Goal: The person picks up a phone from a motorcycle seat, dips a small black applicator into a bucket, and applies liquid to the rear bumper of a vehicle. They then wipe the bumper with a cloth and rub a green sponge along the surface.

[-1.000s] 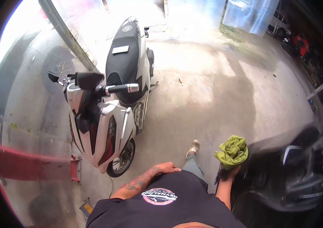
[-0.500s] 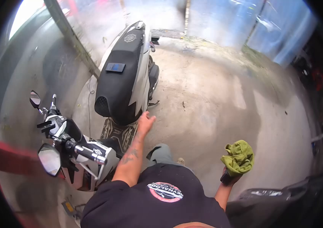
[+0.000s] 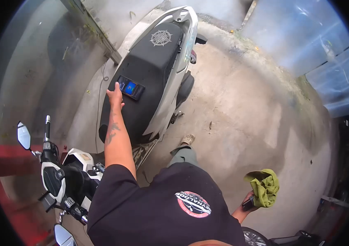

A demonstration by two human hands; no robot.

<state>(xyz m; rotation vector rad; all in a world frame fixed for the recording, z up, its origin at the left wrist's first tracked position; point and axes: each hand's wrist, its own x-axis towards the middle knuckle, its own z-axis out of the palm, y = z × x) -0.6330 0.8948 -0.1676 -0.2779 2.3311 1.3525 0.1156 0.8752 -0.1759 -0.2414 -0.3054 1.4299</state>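
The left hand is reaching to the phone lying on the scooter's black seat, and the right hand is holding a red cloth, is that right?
Not quite. The cloth in the right hand is green, not red, as the head view shows. The rest holds: the left hand reaches to the phone lying on the scooter's black seat.
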